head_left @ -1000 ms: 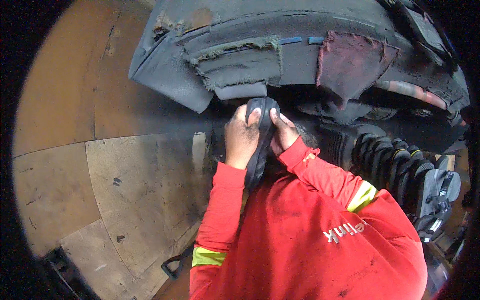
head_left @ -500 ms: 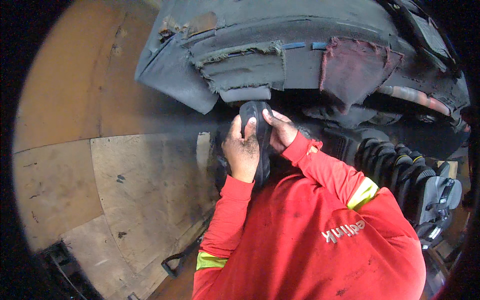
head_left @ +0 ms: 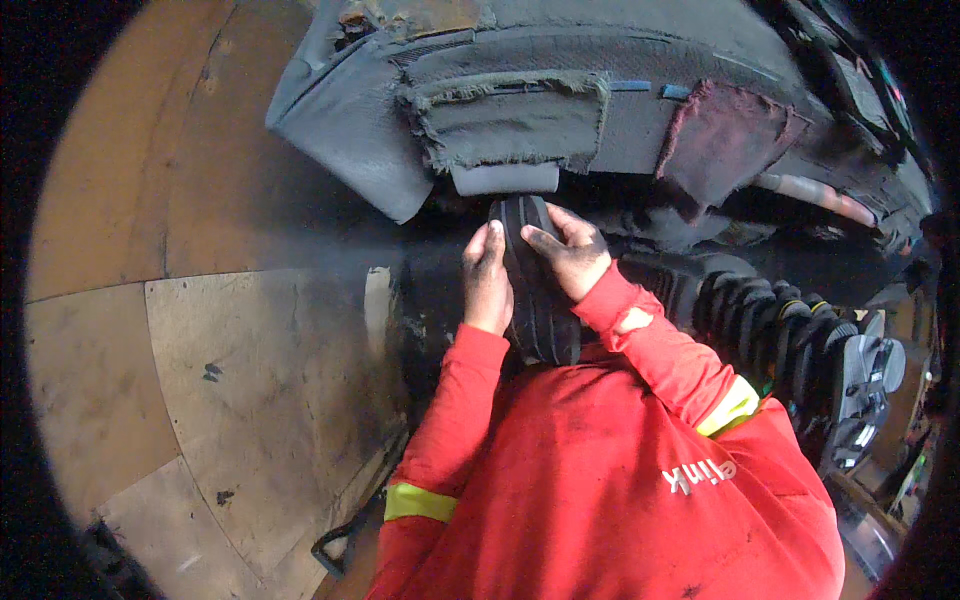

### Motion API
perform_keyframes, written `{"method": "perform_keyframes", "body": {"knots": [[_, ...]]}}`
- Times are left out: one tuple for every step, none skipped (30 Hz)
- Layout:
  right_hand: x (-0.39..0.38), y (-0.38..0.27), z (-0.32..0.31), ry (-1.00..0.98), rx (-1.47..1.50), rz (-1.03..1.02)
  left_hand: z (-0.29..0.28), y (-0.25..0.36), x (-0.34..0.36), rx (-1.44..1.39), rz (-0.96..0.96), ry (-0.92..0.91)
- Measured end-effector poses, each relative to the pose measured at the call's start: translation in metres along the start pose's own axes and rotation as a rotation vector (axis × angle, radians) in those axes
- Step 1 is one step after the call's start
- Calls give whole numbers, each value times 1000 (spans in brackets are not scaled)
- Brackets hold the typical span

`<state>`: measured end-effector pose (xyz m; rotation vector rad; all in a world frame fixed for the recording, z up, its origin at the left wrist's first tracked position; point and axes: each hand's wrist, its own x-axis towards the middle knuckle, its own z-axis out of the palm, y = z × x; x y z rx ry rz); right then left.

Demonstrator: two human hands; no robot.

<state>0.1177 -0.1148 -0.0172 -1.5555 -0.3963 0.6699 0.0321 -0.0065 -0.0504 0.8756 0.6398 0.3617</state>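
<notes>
A black ribbed tyre (head_left: 540, 300) stands upright on edge between my two hands, just under the grey wheel arch (head_left: 520, 110) of a car. My left hand (head_left: 486, 280) lies flat against the tyre's left side. My right hand (head_left: 568, 252) grips its top right, fingers over the tread. Both arms wear red sleeves with yellow reflective bands. The tyre's lower part is hidden behind my red chest.
A black coil spring and strut (head_left: 790, 340) sits to the right under the car. A dark red rag (head_left: 725, 135) hangs from the arch liner. Tan floor tiles (head_left: 230, 380) spread to the left, with a black tool (head_left: 345, 535) lying near my left elbow.
My left hand has slid from gripping the tyre's top to lying flat on its left side. The tyre now stands straighter and closer under the arch.
</notes>
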Motion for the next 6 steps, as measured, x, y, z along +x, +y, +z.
{"method": "perform_keyframes", "body": {"knots": [[4, 1, 2, 5, -30, 35, -1, 0, 3, 11, 6, 1], [5, 1, 3, 12, -58, 69, 0, 1, 5, 30, -2, 12], [3, 0, 3, 41, -35, 32, 1, 3, 8, 51, -11, 23], [-1, 0, 4, 70, -13, -5, 2, 6, 10, 37, -3, -36], [-7, 1, 5, 98, 9, -23, 0, 9, 10, 25, -2, -87], [-13, 3, 6, 96, 160, -23, -4, 12, 8, 14, -3, -133]]}}
